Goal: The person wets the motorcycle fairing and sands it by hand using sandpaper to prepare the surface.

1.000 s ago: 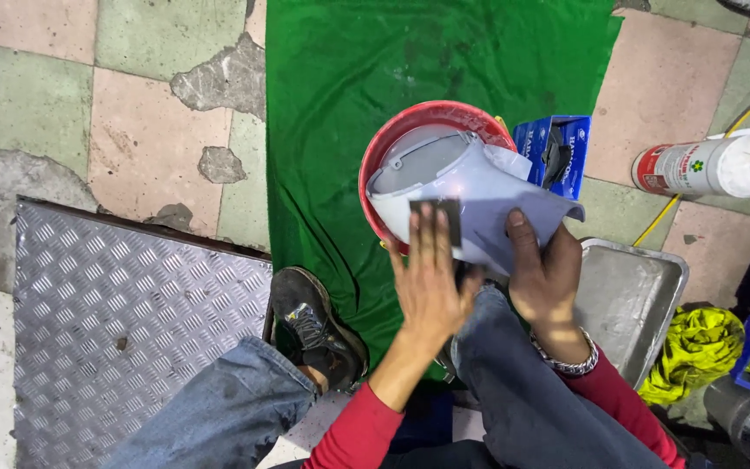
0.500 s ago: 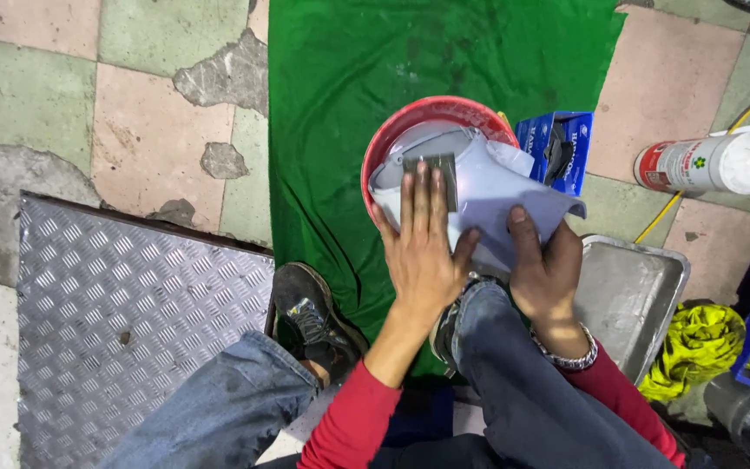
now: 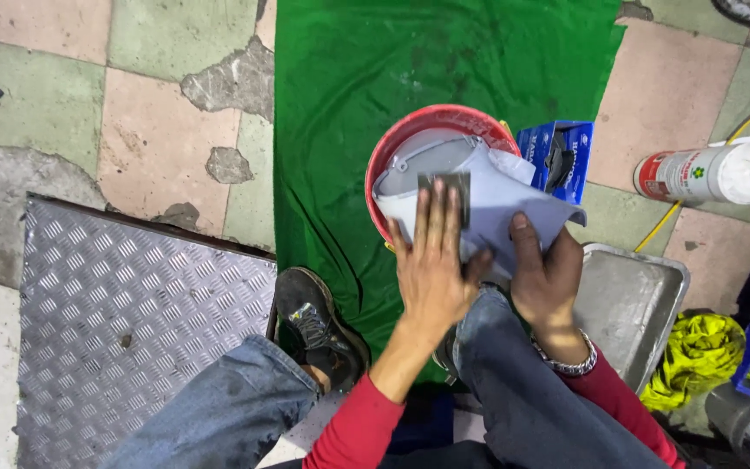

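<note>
Seen from above, a seated person in blue jeans and red sleeves works over a round red plastic bucket (image 3: 392,152) that stands on a bright green cloth (image 3: 366,78) spread on a worn floor of pink and green tiles. A pale grey curved plastic panel (image 3: 501,204) lies across the bucket's mouth, reaching toward the person's knees. The left hand (image 3: 431,265) lies flat on this panel with fingers extended and close together, pressing a small dark grey rectangular abrasive sheet (image 3: 446,193) against the surface under the fingertips. The right hand (image 3: 549,269), a metal bracelet on its wrist, grips the panel's near edge, thumb on top and fingers curled beneath. Just right of the bucket stands a small blue cardboard box (image 3: 557,156). Further right lies a white spray bottle with a red end (image 3: 713,172). A grey metal tray (image 3: 631,304) sits beside the right knee, with a crumpled yellow rag (image 3: 696,356) beyond it. A ridged metal floor plate (image 3: 123,313) lies to the left, near 1 black shoe (image 3: 314,326).
</note>
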